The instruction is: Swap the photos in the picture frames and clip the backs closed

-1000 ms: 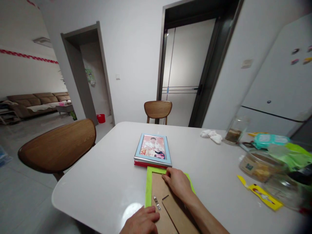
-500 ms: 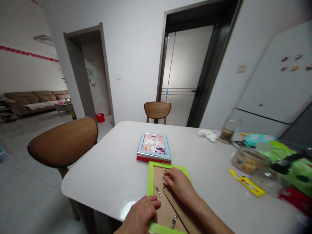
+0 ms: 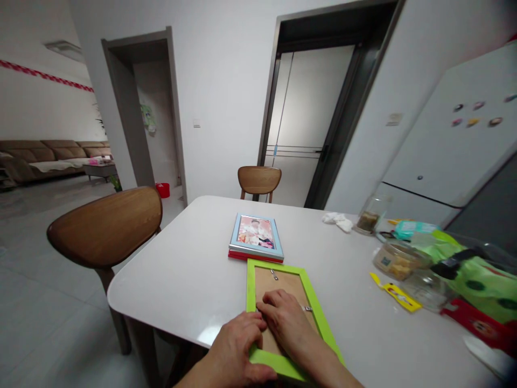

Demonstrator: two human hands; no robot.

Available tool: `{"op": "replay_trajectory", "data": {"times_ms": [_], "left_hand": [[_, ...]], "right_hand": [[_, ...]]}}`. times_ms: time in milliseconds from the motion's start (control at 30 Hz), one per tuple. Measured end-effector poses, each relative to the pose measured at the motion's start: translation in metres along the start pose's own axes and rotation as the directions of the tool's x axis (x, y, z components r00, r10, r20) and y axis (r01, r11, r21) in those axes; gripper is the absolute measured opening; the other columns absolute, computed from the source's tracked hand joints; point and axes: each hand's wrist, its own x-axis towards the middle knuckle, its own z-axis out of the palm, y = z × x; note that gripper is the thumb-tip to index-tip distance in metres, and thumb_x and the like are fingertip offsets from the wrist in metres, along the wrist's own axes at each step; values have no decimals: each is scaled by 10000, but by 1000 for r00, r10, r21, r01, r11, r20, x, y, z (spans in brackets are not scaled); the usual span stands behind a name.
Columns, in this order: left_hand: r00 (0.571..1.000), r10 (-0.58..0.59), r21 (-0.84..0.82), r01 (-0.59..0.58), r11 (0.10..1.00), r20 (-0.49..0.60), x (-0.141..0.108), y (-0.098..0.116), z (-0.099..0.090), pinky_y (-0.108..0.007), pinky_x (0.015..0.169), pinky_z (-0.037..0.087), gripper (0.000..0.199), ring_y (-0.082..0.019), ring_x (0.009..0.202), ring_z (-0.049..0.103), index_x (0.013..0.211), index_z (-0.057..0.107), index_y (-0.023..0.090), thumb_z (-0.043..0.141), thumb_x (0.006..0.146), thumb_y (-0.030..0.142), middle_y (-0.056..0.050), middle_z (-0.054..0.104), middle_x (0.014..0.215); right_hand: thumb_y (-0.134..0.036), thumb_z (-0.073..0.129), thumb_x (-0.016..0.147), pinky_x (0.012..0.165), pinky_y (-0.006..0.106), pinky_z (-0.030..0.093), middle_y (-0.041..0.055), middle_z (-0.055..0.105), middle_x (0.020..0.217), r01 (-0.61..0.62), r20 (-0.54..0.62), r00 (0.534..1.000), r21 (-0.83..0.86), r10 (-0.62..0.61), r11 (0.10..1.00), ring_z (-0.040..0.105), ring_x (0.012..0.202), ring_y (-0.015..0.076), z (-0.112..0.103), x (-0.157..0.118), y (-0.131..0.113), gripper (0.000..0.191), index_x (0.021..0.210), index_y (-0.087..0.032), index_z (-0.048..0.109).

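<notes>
The green frame (image 3: 319, 310) lies back-up on the near tabletop (image 3: 181, 269), leaving its clips (image 3: 274, 275) reachable, the left hand (image 3: 238, 345) gripping its near-left corner, seemingly to steady it, the right hand (image 3: 286, 320) bunched over the backing (image 3: 288, 281), whether pinching anything I cannot tell.

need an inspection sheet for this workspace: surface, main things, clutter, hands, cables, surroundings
Surface: white table, glossy, rounded corner.
Main things: green frame, back up, brown backing board with metal clips; beyond it, a blue-framed picture on something red.
Clutter: at right, crumpled white tissue, glass jar, yellow packet, green bag.
Hands: left hand on the frame's near left corner; right hand over the backing board.
Cables: nothing seen for certain.
Surroundings: two wooden chairs, door, fridge with magnets, sofa.
</notes>
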Motion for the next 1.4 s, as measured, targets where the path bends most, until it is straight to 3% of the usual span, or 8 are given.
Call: {"op": "replay_trajectory", "data": {"times_ms": [167, 367, 567, 833, 1000, 1267, 1400], "left_hand": [[999, 28, -17, -29, 999, -29, -1, 0, 2, -283, 838, 387, 347, -199, 958, 495, 678, 515, 179, 772, 473, 290, -45, 585, 962], [995, 84, -6, -84, 996, -50, -1, -3, 3, -306, 800, 414, 339, -209, 910, 509, 686, 504, 180, 666, 586, 462, -74, 584, 917], [994, 90, -4, -90, 996, -59, -1, -6, 3, -299, 774, 426, 372, -204, 874, 518, 663, 493, 182, 649, 580, 509, -65, 589, 899], [991, 114, -4, -115, 993, -73, 0, -4, 2, -295, 778, 422, 408, -203, 858, 526, 702, 501, 175, 564, 640, 574, -73, 593, 867], [988, 130, 7, -130, 992, -78, 0, -3, 1, -300, 746, 433, 413, -202, 827, 529, 690, 495, 177, 516, 671, 589, -77, 593, 835], [992, 107, 22, -105, 994, -74, -2, -9, 5, -299, 764, 425, 394, -206, 856, 531, 682, 495, 183, 600, 615, 557, -65, 600, 859], [996, 75, 81, -71, 994, -41, -4, -11, 9, -291, 771, 423, 399, -201, 838, 541, 670, 496, 184, 638, 578, 545, -48, 608, 819]], "right_hand": [[-279, 469, 785, 725, 267, 324, 18, 572, 824, -32, -4, 999, 66, 32, 997, 449, 827, 155, -3, 0, 0, 167, 804, -252, 633], [-200, 453, 772, 704, 263, 334, 33, 580, 757, -177, -40, 983, 38, 178, 984, 469, 781, 156, -4, 12, -2, 181, 760, -209, 633], [-167, 428, 766, 656, 253, 342, 38, 563, 705, -124, 50, 991, 30, 122, 992, 469, 727, 149, -4, 18, -10, 235, 616, -185, 608], [-209, 488, 742, 730, 275, 337, 21, 575, 828, -55, 61, 997, 218, 42, 974, 467, 820, 156, -9, 6, -1, 159, 790, -242, 636], [-225, 497, 742, 711, 280, 343, 22, 585, 747, -127, 5, 992, 188, 128, 974, 475, 774, 161, -5, 10, -1, 136, 713, -212, 630], [-169, 472, 731, 693, 280, 372, 47, 588, 719, -207, -51, 974, 167, 219, 964, 492, 730, 165, 4, 19, -4, 135, 702, -170, 604], [-206, 470, 736, 719, 306, 377, 65, 595, 773, -154, -52, 985, 131, 162, 979, 499, 764, 184, 9, 17, -2, 152, 710, -173, 616]]}}
